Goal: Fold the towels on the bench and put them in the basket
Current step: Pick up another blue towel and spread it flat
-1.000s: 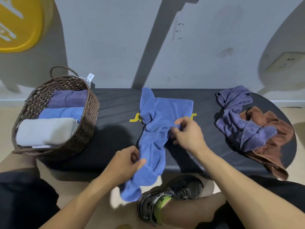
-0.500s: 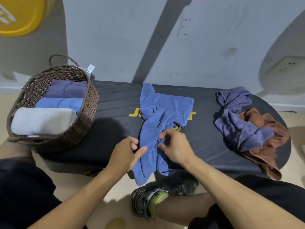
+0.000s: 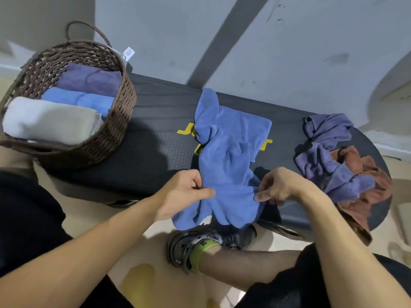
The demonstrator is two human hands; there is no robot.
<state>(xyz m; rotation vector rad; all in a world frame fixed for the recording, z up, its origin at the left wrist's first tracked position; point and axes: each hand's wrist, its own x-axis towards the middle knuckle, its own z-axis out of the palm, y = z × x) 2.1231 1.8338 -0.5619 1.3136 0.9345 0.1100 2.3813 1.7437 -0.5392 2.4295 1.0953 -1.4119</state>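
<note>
Left hand point(image 3: 184, 192) and right hand point(image 3: 278, 185) each pinch the crumpled blue cloth towel point(image 3: 226, 156), which stretches toward 12 o'clock across the black bench point(image 3: 144, 161).

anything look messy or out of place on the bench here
Yes: the purple towel and brown towel lie crumpled in a heap at the bench's right end, the brown one drooping over its edge.

Blue towel point(image 3: 231, 156) — crumpled on bench point(image 3: 146, 161).
</note>
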